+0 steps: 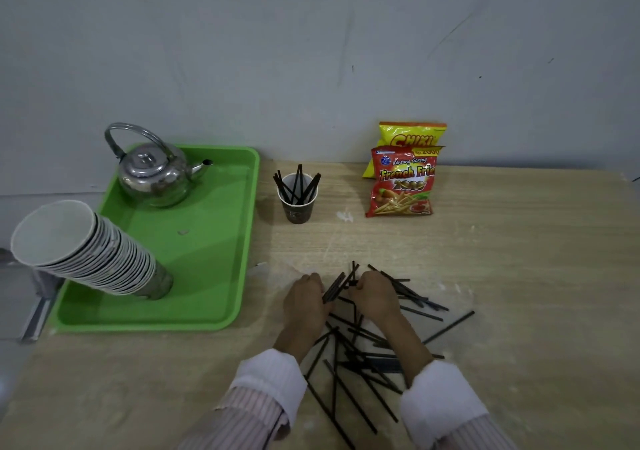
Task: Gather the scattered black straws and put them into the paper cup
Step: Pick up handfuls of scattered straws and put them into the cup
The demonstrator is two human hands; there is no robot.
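Straws, where are they now? asks the first.

Head view: most lie criss-crossed on the desk, close to the person, and several already stand leaning in the paper cup further back, beside the green tray, answers the second.

And the hands?

The left hand is curled round a few straws at the far end of the pile. The right hand has its fingers bent onto the same bunch, and seems to be pinching it.

What could go wrong?

I think the bunch is uneven, so a loose grip could let straws slide out on the way to the cup. Both sleeves lie over the pile, and a lifted arm might drag straws toward the near edge.

And at the cup?

It looks light, and its straws fan out over the rim. A handful pushed in at an angle could knock some out or tip the cup. The snack packets are well apart from it, and the kettle sits on the tray.
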